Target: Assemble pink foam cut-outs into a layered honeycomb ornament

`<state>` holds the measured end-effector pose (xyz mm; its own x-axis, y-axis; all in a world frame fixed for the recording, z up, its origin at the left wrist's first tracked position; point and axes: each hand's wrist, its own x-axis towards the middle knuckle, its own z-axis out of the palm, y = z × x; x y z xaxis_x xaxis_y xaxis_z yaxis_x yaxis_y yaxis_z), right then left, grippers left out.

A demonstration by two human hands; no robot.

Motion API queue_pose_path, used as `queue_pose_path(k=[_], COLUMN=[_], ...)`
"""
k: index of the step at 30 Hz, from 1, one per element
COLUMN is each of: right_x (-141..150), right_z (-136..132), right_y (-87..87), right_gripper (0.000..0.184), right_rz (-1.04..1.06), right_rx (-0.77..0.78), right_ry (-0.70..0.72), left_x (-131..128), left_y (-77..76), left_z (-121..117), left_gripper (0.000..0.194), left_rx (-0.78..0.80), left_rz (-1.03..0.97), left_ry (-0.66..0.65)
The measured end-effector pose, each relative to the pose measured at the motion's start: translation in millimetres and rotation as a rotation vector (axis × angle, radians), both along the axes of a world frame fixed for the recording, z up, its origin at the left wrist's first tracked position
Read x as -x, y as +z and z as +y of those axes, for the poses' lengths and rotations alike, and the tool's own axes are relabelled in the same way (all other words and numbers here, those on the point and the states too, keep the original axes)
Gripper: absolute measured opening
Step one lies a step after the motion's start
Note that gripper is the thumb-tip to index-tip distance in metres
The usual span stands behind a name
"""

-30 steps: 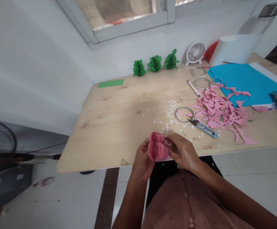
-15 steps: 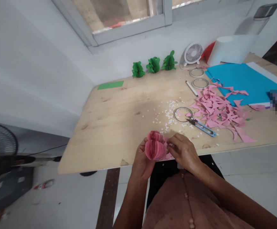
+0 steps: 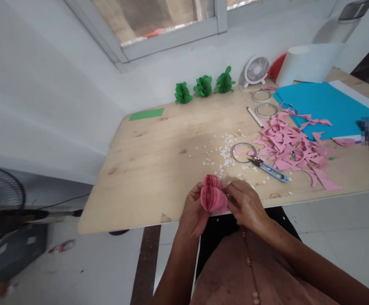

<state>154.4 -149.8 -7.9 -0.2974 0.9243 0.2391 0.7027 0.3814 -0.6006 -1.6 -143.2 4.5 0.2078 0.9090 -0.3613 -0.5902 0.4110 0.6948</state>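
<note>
A pink layered paper ornament [image 3: 214, 198], its many leaves fanned out, is held just over the table's front edge. My left hand [image 3: 194, 211] grips it from the left side. On its right side my right hand [image 3: 245, 202] is closed, with bent fingers pinching the outer leaves. The ornament partly hides the fingertips of both hands. Beyond my right hand lie blue-handled thread snips [image 3: 270, 170], their blades resting at a roll of tape [image 3: 243, 153]. White paper bits [image 3: 227, 148] are scattered close by.
Pink paper scraps [image 3: 294, 146] are heaped on the right of the wooden table [image 3: 149, 169], beside blue sheets [image 3: 327, 106]. A marker [image 3: 254, 117] lies near them. Several green paper ornaments [image 3: 203, 86] and a small white fan [image 3: 256, 70] stand along the wall. A green strip [image 3: 146, 114] lies back left.
The pink paper ornament has moved slightly right and turned a little, and my left hand has shifted right with it. My right hand stays at its right side.
</note>
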Motion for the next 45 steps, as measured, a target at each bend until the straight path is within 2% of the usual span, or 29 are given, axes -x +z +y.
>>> queue_pose_path(k=[6,9,13,15,18,21,23,26,28,31,34,37,40,45], right_x=[-3.7,-7.8,-13.7,-15.5,-16.8,-17.5,-17.8,-17.6,-17.3,-17.1,-17.1,-17.6,-18.6,-18.9], right_z=[0.3,-0.6,-2.7,-5.1,-11.3,-19.2,-24.0,-30.2,-33.2,-34.5,-31.0,-24.3,-17.3,-10.8], right_y=[3.7,9.0,18.2,25.5,39.6,52.4,56.6,55.1,51.4,47.6,47.9,47.5,43.5,36.5], right_gripper=[0.013,0.011,0.015,0.019,0.026,0.031,0.028,0.021,0.019,0.018,0.019,0.017,0.015,0.016], right_rz=[0.178,0.319,0.59,0.709,0.797,0.834,0.812,0.728,0.691,0.748,0.823,0.85,0.877,0.886], right_rx=[0.021,0.097,0.312,0.405,0.521,0.611,0.639,0.668,0.686,0.725,0.762,0.721,0.681,0.676], right_ry=[0.004,-0.071,-0.148,-0.119,-0.04,0.023,0.035,-0.004,-0.056,-0.09,-0.159,-0.257,-0.297,-0.33], left_x=[-0.5,-0.1,2.4,3.8,4.9,3.1,0.1,-4.7,-5.8,-1.0,9.4,17.3,17.9,11.6], left_y=[-3.2,9.1,28.8,32.3,31.2,30.4,30.9,31.2,30.9,29.2,23.5,14.1,6.6,3.9], left_z=[1.6,3.2,0.6,-4.3,-14.7,-24.5,-29.4,-34.6,-37.1,-38.9,-36.7,-29.3,-19.0,-4.3], left_gripper=[0.027,0.03,0.03,0.024,0.02,0.014,0.012,0.017,0.019,0.024,0.024,0.019,0.019,0.023], left_rx=[0.002,-0.007,-0.055,-0.123,-0.318,-0.513,-0.597,-0.669,-0.686,-0.685,-0.651,-0.633,-0.695,-0.753], left_rz=[-0.002,0.0,0.038,0.114,0.283,0.553,0.738,0.893,0.914,0.896,0.977,1.2,1.411,1.496], left_ry=[0.005,0.002,0.057,0.083,0.072,-0.006,-0.03,-0.019,-0.032,-0.075,0.001,0.057,-0.07,-0.221])
